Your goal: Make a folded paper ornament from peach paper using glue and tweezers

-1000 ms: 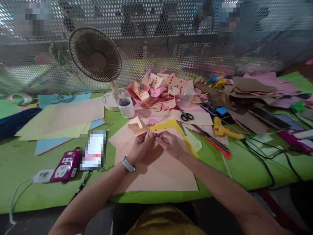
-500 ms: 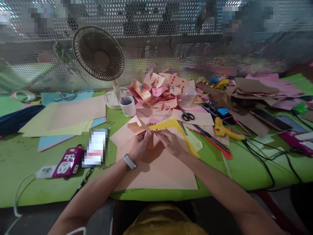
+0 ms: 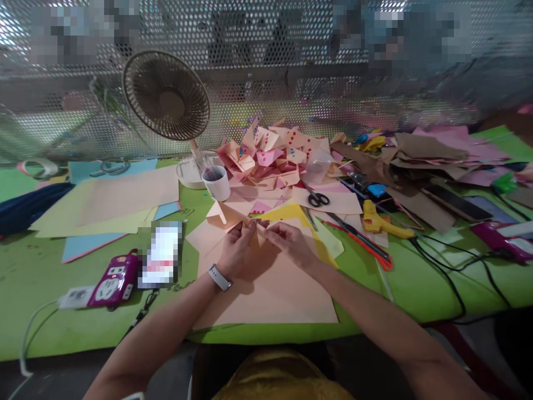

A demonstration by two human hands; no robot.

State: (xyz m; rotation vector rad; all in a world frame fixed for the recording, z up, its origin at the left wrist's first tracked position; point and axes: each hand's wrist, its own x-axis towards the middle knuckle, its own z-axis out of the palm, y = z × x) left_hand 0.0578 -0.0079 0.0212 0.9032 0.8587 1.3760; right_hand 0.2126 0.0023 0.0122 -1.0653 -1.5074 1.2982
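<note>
A folded peach paper piece point(image 3: 224, 215) is pinched between the thumb and fingers of my left hand point(image 3: 237, 244), which wears a pale wristband. My right hand point(image 3: 288, 240) pinches the right end of the same piece, close to my left fingertips. Both hands are over a large peach sheet point(image 3: 270, 294) lying on the green table point(image 3: 166, 316). Under that sheet's upper right edge a yellow sheet point(image 3: 291, 212) sticks out. The exact contact of the fingertips with the paper is partly hidden.
Behind the hands are a white cup point(image 3: 217, 184), a fan point(image 3: 166, 97) and a heap of folded papers point(image 3: 266, 158). Rightward lie black scissors point(image 3: 318, 199), a red cutter point(image 3: 362, 241) and a yellow glue gun point(image 3: 385, 223). A phone point(image 3: 161, 253) and purple power strip point(image 3: 116, 278) lie left.
The folded piece has shifted left and tilted a little in my hands. My left hand has turned slightly, and the right fingers have moved slightly. The whole view has shifted slightly.
</note>
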